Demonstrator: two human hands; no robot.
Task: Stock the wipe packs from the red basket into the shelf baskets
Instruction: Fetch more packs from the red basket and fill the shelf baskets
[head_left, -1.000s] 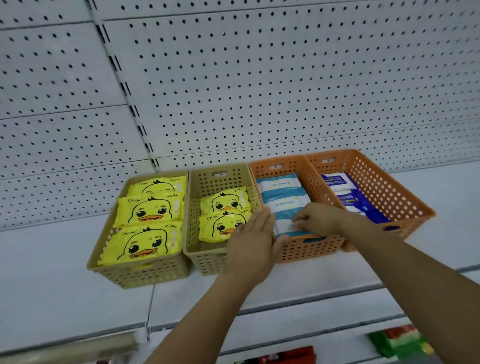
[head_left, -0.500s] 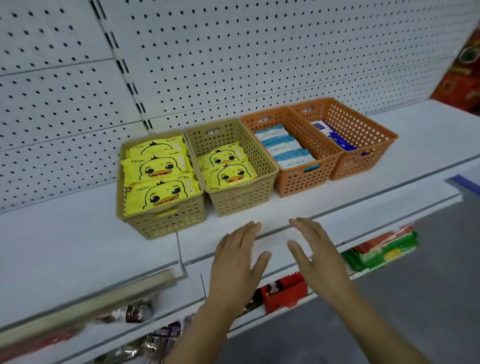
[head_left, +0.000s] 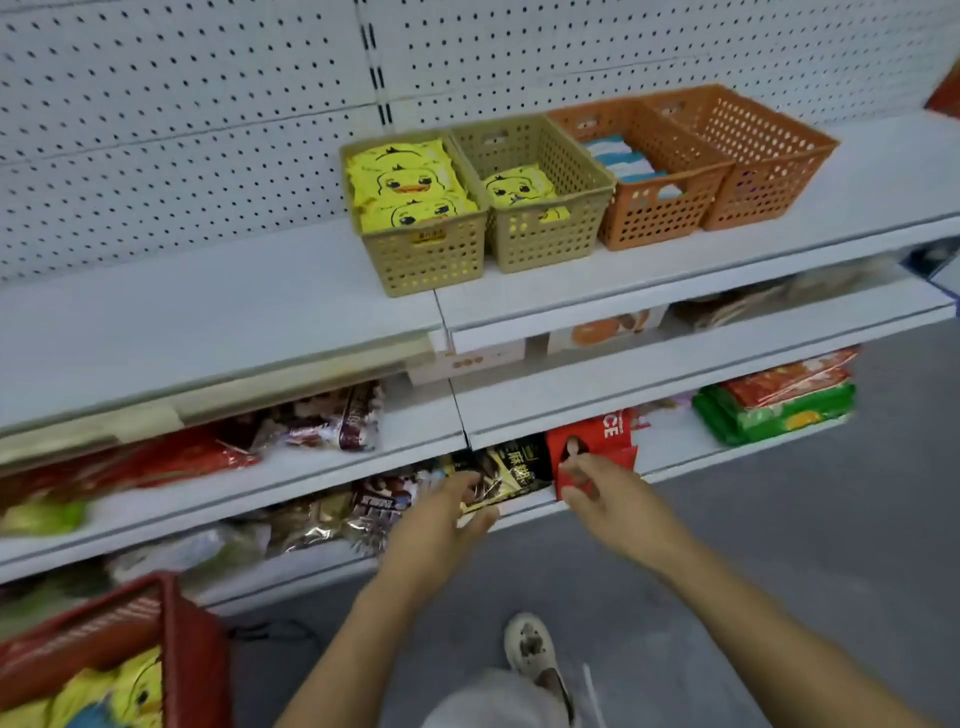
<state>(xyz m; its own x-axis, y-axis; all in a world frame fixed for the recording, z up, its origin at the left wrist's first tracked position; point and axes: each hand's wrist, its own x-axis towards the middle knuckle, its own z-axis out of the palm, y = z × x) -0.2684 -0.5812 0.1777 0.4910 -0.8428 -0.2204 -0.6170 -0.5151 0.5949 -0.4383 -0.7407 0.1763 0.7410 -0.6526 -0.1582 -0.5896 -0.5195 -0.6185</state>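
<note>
I see the white pegboard wall (head_left: 208, 130) filling the top of my view, with the white top shelf (head_left: 208, 312) below it and lower shelves crowded with blurred snack packs (head_left: 322, 421). The red basket (head_left: 192, 649) sits at the lower left on the floor side, with yellow duck wipe packs (head_left: 130, 691) lying in it.

On the top shelf four shelf baskets stand in a row, sides touching: two tan baskets (head_left: 431, 260) on the left and two orange baskets (head_left: 660, 218) on the right. The far-left tan one is stacked full of yellow packs (head_left: 405, 182), and its neighbour holds fewer (head_left: 514, 187). Blue-and-white packs (head_left: 618, 156) lie in the nearer orange basket; I cannot see into the far one.

My left hand (head_left: 436, 525) and right hand (head_left: 608, 493) hang low in front of the lower shelves, well below the baskets. Both are empty, with fingers loosely spread. A pale shoe (head_left: 532, 649) shows on the grey floor.
</note>
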